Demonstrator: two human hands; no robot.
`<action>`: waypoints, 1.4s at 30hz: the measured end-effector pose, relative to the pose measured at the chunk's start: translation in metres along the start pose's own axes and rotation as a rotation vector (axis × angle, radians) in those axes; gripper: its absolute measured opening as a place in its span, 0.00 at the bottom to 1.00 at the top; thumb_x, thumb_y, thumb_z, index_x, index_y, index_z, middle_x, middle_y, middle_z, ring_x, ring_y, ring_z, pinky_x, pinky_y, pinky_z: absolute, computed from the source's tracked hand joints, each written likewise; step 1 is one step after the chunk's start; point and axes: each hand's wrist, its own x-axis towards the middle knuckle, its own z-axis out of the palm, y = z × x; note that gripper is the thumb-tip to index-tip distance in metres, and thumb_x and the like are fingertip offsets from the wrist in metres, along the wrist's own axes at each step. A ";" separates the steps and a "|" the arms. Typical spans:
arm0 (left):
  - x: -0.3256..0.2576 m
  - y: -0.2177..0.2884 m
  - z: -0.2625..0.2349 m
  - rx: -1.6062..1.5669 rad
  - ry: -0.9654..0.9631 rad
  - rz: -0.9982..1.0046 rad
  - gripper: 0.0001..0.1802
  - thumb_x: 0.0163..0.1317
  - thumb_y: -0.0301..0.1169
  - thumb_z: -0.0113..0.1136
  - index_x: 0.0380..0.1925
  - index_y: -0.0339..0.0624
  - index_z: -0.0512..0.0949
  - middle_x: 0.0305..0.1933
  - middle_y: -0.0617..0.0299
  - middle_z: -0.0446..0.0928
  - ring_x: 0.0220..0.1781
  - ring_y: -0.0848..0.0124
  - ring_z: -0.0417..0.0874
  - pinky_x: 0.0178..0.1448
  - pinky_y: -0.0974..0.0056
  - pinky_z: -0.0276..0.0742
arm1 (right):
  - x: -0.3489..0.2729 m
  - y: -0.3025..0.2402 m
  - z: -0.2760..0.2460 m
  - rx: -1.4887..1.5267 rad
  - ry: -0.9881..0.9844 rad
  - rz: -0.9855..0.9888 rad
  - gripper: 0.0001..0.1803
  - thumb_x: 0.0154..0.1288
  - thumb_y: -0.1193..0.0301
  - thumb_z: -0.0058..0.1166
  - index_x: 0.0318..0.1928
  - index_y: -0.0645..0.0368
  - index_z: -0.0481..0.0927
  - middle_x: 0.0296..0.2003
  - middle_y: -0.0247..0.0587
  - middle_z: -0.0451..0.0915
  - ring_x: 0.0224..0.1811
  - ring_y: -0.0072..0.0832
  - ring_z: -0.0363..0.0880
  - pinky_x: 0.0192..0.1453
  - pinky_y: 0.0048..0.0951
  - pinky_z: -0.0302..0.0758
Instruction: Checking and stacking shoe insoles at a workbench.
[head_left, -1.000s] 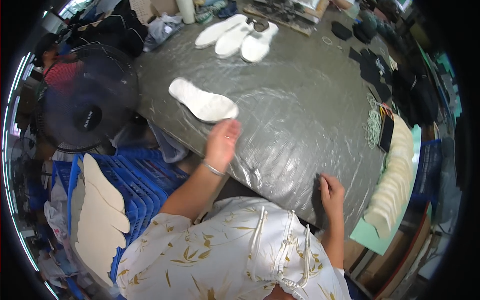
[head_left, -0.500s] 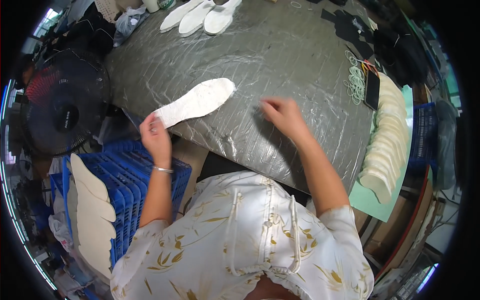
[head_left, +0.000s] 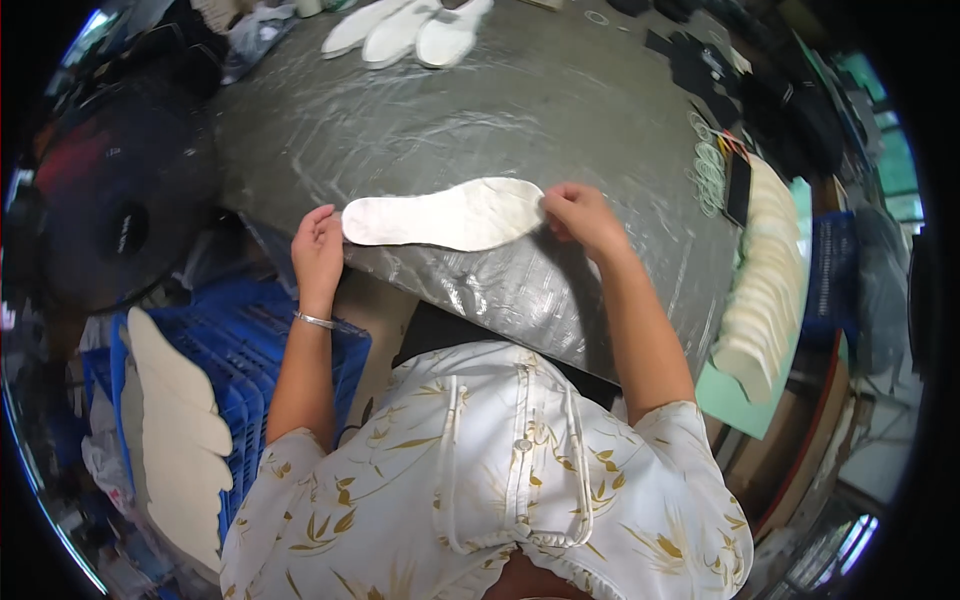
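Note:
A white insole [head_left: 440, 216] lies roughly crosswise near the front edge of the grey plastic-covered table, its narrow heel to the left and its wide toe end to the right. My right hand [head_left: 585, 217] pinches the tip of the toe end between thumb and fingers. Just beyond the heel is my left hand [head_left: 319, 252], fingers loosely bent and slightly apart, holding nothing; a small gap seems to separate it from the insole. Farther back on the table rest several white insoles [head_left: 392, 38] side by side.
On the right edge, cream insoles [head_left: 757, 300] overlap in a long row on a green sheet [head_left: 735, 408], beside a phone [head_left: 737, 190] and pale elastic bands [head_left: 708, 172]. Blue crates [head_left: 255, 360] with cream insole pieces [head_left: 180, 430] stand lower left. A fan [head_left: 125, 225] is at far left.
The insole has turned from slanting to nearly level and shifted right. My right hand has taken hold of its toe end, while my left hand has come off the heel.

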 end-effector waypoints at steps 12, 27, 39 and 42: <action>-0.071 0.043 0.164 0.342 -0.609 0.438 0.15 0.66 0.29 0.60 0.52 0.36 0.80 0.43 0.51 0.85 0.38 0.68 0.85 0.42 0.66 0.79 | -0.166 0.122 -0.138 0.465 0.470 0.168 0.10 0.63 0.72 0.65 0.43 0.61 0.81 0.30 0.35 0.82 0.29 0.20 0.82 0.33 0.22 0.84; -0.072 0.067 0.060 0.782 -0.228 0.635 0.36 0.62 0.28 0.61 0.70 0.30 0.62 0.71 0.38 0.66 0.67 0.45 0.73 0.70 0.51 0.68 | -0.209 0.120 -0.167 -0.068 0.836 -0.123 0.17 0.75 0.63 0.53 0.52 0.63 0.84 0.35 0.35 0.84 0.33 0.18 0.79 0.33 0.21 0.76; -0.201 0.119 -0.135 1.139 0.470 0.470 0.41 0.49 0.32 0.75 0.64 0.38 0.70 0.66 0.45 0.70 0.66 0.47 0.72 0.69 0.51 0.67 | -0.145 0.031 -0.028 -0.153 0.225 -0.597 0.10 0.73 0.72 0.57 0.37 0.68 0.84 0.33 0.39 0.83 0.28 0.18 0.77 0.33 0.19 0.74; -0.230 0.114 -0.180 1.218 0.569 0.350 0.35 0.49 0.31 0.74 0.58 0.39 0.74 0.60 0.47 0.74 0.61 0.49 0.75 0.65 0.50 0.69 | -0.138 0.027 -0.002 -0.090 0.089 -0.650 0.08 0.72 0.74 0.58 0.43 0.68 0.86 0.34 0.39 0.84 0.30 0.18 0.79 0.35 0.20 0.76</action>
